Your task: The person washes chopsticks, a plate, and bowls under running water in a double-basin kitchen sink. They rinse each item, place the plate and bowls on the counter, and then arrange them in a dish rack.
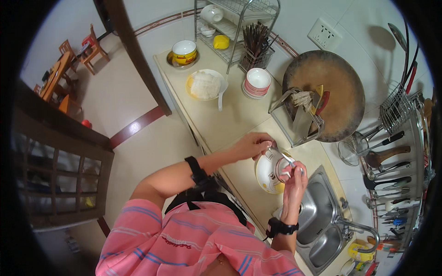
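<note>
My left hand (260, 144) reaches in from the left, its fingertips pinched on a thin shiny item (275, 150) that is blurred. My right hand (296, 179) grips a small round container (280, 169) with a dark red rim, which looks like a small bowl or jar. A thin pale utensil (287, 159) crosses above it by the right fingers; which hand supports it I cannot tell. Below both hands, a white plate (263, 174) with a yellow pattern rests on the counter (238, 124), partly hidden by the container and right hand.
A double-bowl sink (316, 207) with a faucet (366, 231) lies right. A knife rack (300, 120) and wok (331, 86) stand behind. Farther left are stacked red-and-white bowls (257, 82), a plate of white food (205, 84) with a white spoon (221, 98), and a dish rack (238, 20).
</note>
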